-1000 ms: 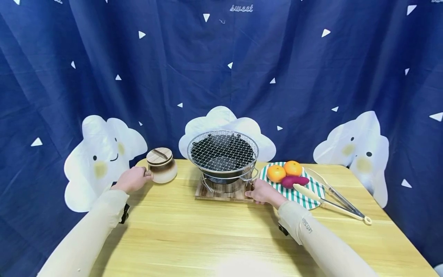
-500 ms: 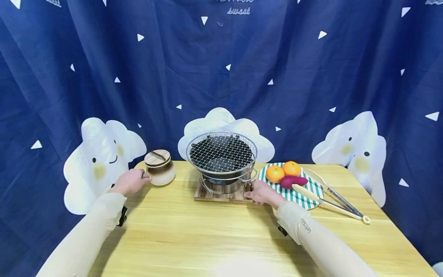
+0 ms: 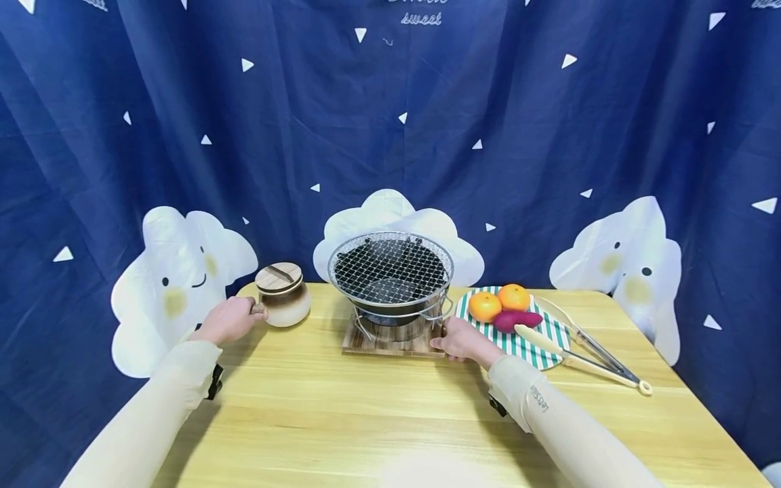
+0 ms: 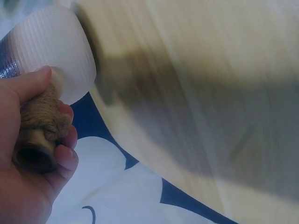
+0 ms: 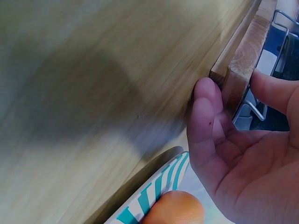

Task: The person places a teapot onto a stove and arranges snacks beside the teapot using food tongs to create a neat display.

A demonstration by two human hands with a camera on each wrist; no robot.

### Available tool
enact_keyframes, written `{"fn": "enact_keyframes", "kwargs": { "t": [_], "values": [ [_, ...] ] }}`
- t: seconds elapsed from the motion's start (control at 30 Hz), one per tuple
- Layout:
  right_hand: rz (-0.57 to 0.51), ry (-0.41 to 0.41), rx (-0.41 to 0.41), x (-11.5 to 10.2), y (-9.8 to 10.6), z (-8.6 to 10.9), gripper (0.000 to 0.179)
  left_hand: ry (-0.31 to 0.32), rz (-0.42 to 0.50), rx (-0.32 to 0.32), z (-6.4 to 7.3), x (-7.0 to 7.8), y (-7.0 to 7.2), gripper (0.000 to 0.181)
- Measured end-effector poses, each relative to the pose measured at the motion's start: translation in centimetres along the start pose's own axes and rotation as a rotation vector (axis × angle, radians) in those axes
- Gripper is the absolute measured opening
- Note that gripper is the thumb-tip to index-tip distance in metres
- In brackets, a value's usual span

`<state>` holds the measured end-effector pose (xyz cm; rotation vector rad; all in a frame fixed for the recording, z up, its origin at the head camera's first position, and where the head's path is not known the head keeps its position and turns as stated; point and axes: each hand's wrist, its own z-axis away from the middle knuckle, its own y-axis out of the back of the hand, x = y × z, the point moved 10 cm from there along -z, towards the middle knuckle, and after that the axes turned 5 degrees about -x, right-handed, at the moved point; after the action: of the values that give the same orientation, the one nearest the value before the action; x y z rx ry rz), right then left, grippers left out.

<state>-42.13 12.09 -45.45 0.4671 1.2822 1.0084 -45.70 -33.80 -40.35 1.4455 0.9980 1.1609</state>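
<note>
At the far left of the table stands a small white-and-brown pot (image 3: pixel 285 310) with a wooden lid (image 3: pixel 278 277). My left hand (image 3: pixel 227 320) grips its side handle (image 4: pixel 41 112), which is wrapped in cord, the fingers curled round from below. A round tabletop grill (image 3: pixel 390 271) with a wire mesh top sits at the middle back on a wooden base board (image 3: pixel 390 347). At that board's right front corner, my right hand (image 3: pixel 466 341) pinches the edge, with the thumb above and fingers at the side and underneath.
Right of the grill lies a green-and-white striped plate (image 3: pixel 531 354) with two oranges (image 3: pixel 485 307) and a dark purple, elongated vegetable (image 3: pixel 517 320). Cream-tipped tongs (image 3: pixel 601 362) stand spread across the plate's right side. A blue cloud-patterned curtain (image 3: pixel 390 102) hangs behind the table.
The head view has shifted slightly. Both hands keep their holds, and the pot and grill show no visible movement on the table.
</note>
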Motion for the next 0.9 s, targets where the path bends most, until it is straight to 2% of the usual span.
{"fn": "enact_keyframes", "kwargs": {
  "t": [0.23, 0.57, 0.9],
  "values": [
    [-0.039, 0.008, 0.0, -0.1, 0.1, 0.2, 0.04, -0.035, -0.003, 0.057, 0.1, 0.9, 1.3, 0.029],
    [-0.037, 0.017, -0.001, -0.2, 0.1, 0.1, 0.043, -0.063, -0.024, 0.072, 0.4, 2.6, 3.4, 0.028],
    [-0.031, 0.012, -0.004, -0.1, 0.0, 0.2, 0.023, -0.076, -0.014, 0.064, 1.0, 4.8, 5.8, 0.029]
  ]
}}
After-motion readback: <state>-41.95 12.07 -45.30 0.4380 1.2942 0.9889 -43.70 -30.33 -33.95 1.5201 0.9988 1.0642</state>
